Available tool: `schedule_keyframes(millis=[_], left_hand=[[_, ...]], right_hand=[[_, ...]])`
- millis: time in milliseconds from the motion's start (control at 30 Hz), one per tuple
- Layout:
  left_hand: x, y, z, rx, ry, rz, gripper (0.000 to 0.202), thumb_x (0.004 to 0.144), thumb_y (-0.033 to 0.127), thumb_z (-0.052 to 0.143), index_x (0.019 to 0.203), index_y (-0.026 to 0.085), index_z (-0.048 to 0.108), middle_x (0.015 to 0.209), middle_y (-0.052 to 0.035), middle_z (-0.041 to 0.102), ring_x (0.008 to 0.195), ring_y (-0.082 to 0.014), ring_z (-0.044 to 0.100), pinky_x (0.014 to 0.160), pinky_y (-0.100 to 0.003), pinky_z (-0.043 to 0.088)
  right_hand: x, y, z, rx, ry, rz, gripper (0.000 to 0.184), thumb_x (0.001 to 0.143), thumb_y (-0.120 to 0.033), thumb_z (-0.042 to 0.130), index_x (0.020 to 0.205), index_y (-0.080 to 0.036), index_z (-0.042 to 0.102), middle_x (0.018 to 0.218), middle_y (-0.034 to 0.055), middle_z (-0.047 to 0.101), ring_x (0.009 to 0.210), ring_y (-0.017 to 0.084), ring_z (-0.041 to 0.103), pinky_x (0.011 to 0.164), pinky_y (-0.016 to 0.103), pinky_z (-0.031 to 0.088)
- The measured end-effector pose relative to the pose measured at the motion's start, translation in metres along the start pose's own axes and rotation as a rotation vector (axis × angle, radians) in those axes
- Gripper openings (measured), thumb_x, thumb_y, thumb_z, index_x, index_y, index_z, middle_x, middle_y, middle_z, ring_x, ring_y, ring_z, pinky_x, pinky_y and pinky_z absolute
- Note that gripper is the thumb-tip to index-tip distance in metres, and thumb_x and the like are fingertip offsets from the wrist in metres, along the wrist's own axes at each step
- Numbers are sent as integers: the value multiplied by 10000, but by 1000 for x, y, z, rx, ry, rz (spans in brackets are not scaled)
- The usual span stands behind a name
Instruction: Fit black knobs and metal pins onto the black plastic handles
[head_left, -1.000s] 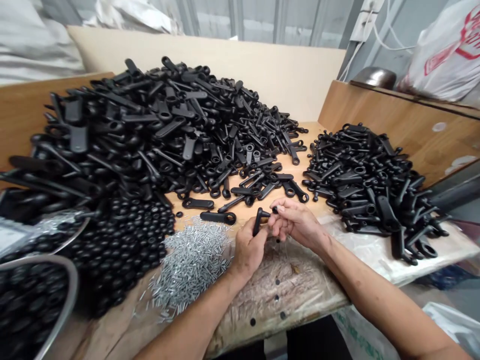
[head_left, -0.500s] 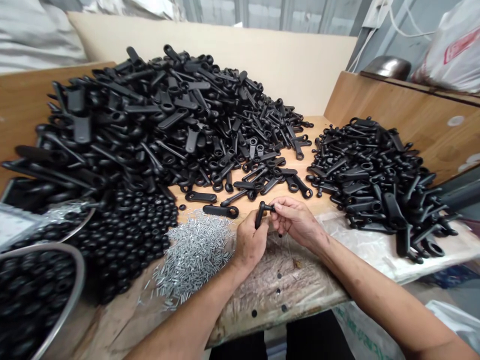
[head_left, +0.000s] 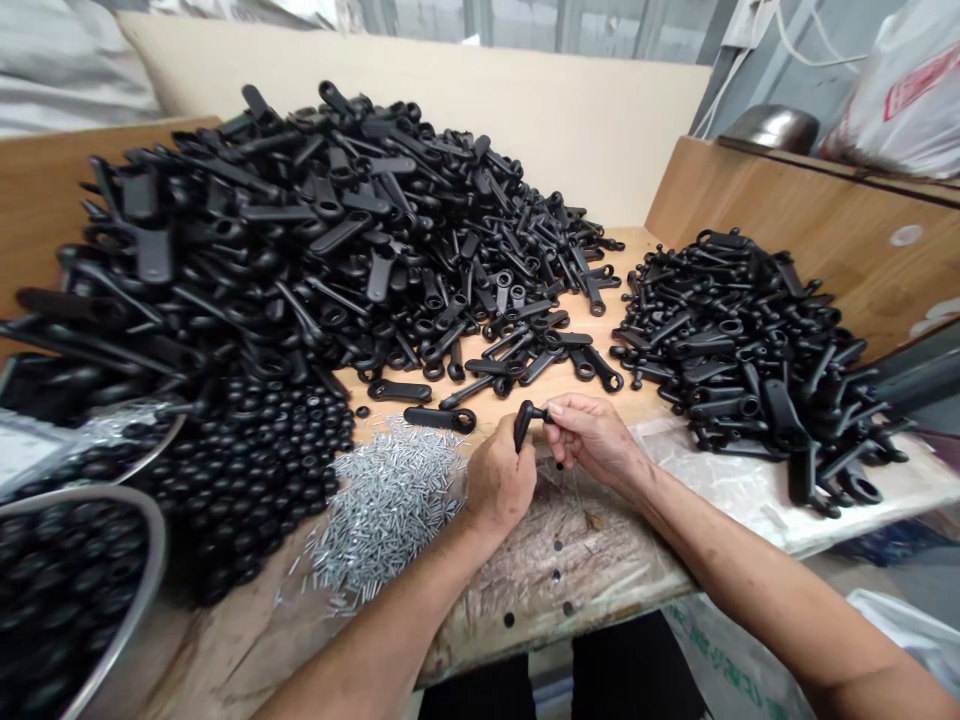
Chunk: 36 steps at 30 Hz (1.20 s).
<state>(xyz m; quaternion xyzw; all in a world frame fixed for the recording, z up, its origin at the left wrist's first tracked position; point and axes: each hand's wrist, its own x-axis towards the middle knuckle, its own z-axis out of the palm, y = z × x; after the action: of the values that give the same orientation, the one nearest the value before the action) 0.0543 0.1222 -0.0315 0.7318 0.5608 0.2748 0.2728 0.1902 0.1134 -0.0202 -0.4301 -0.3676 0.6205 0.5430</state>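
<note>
As I watch from afar, the grip of my left hand [head_left: 497,482] is closed around a black plastic lever [head_left: 523,424], and my right hand [head_left: 592,438] pinches its short end, above the counter [head_left: 555,392]. Steel pins [head_left: 386,505] lie just left, then black plastic balls [head_left: 247,465]; farther off sit a big lever heap [head_left: 300,240] and a smaller lever heap [head_left: 750,360].

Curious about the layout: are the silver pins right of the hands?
No, the silver pins lie left of the left hand.
</note>
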Motion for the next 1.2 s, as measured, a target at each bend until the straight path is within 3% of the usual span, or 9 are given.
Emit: schedule_keyframes(millis=[200,300,400,533,667,767,833,1000,1200], left_hand=[[-5,3,0,225,-23,28,257,847,232,337,1018,167,519,762,-79,657,731,-222,626,632,-287,406],[-6,5,-2,273,-53,45,252,826,191,349,1016,165,513,753,-75,654,730,-214,629,619,-275,401],[-4,5,-4,301,-85,52,253,809,183,365,1008,177,520,755,-68,656,734,-214,630,615,-273,399],[-7,9,-8,354,-136,108,245,798,190,382,990,194,534,783,-65,663,758,-224,632,623,-279,403],[-21,15,-8,417,-236,285,249,806,208,391,1013,202,531,828,-70,672,775,-241,632,650,-299,418],[-34,19,-3,486,-331,491,287,821,246,382,1058,170,525,867,-113,664,809,-280,623,665,-339,437],[-43,21,2,536,-381,583,314,812,210,366,1065,136,537,844,-148,654,800,-305,618,663,-371,446],[-58,25,16,502,-476,610,314,743,102,364,947,95,603,807,-195,640,771,-301,619,706,-382,459],[-56,24,13,436,-454,551,279,736,113,387,908,134,606,791,-147,654,767,-251,622,716,-332,456]], right_hand=[[-8,3,4,-148,91,-138,212,718,-334,631,660,-133,600,505,-19,559,355,57,474,314,151,354],[-10,1,4,-49,95,-54,214,695,-341,642,659,-139,581,493,-23,553,334,65,468,281,150,320],[-7,-7,-1,-101,9,52,239,675,-358,650,649,-134,571,494,-15,563,333,79,485,274,155,324],[-10,-22,-19,-428,-157,108,312,720,-419,605,647,-116,601,554,17,598,400,91,529,344,173,387],[-39,-39,-28,-709,48,-128,309,772,-425,557,745,-138,666,667,28,640,567,129,583,467,209,437],[-68,-48,-13,-717,279,-402,302,813,-412,517,971,-201,665,945,38,664,872,185,604,737,288,476],[-80,-46,-1,-702,259,-515,333,850,-409,459,1091,-240,617,1107,34,616,1045,196,545,902,334,415],[-74,-11,-2,-844,36,-379,433,865,-407,415,1264,-249,476,1333,50,449,1251,226,363,1055,435,240],[-62,6,-19,-905,184,-464,425,828,-399,469,1229,-263,499,1271,34,503,1203,201,397,1044,397,251]])
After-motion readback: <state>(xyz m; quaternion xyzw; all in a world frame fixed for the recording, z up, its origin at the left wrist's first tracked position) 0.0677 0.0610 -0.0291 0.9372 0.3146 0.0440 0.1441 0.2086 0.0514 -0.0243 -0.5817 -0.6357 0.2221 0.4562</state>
